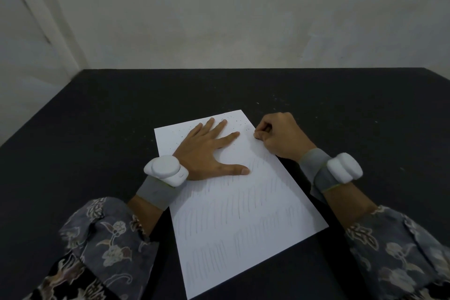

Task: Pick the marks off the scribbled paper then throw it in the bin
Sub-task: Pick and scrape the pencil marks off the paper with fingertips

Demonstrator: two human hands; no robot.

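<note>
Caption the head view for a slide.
Left hand flat on the scribbled paper; right hand pinching at its far right edge, on a black table.

Seemingly no legible text — none.

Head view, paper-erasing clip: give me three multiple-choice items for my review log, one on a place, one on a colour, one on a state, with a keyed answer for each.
1. Where does the left hand lie?
A. flat on the upper part of the paper
B. on the bare table beside the sheet
C. raised in the air

2. What colour is the table?
A. white
B. black
C. light wood

3. How are the right hand's fingers?
A. spread out straight
B. curled, tips down at the sheet's right edge
C. hidden from view

Answers: 1 A, its palm and spread fingers rest on the sheet. 2 B, the surface around the sheet is dark black. 3 B, they are bunched in a curl; what they hold, if anything, is too small to tell.
</note>
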